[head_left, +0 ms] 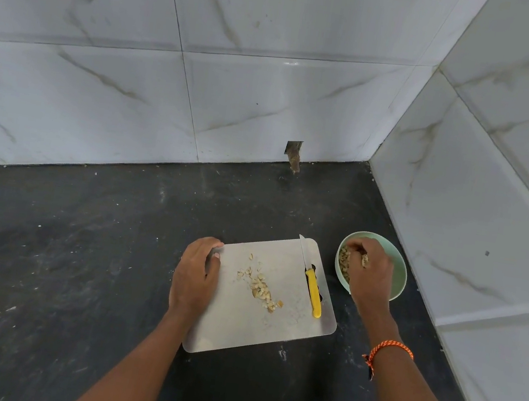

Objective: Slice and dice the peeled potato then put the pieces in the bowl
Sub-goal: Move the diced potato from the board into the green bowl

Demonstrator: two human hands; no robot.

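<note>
**Potato dice split between board and bowl**

Potato pieces point(260, 285) lie in a loose diagonal scatter at the middle of a pale cutting board point(237, 326), low in the centre of the frame on a dark counter point(59, 255). An orange thread band point(388, 349) circles the right wrist at lower right. The left hand point(195, 276) grips the board's left edge, fingers curled over the far corner, thumb on top. A yellow-handled knife point(312, 286) rests on the board's right side, blade pointing away, untouched. Just right of the board, the right hand point(371, 271) reaches into a pale green bowl point(400, 272), fingers bunched downward among more diced potato point(345, 258); whether they pinch any pieces cannot be told. Beyond, marble-patterned wall tiles point(243, 59) fill the upper frame.
</note>
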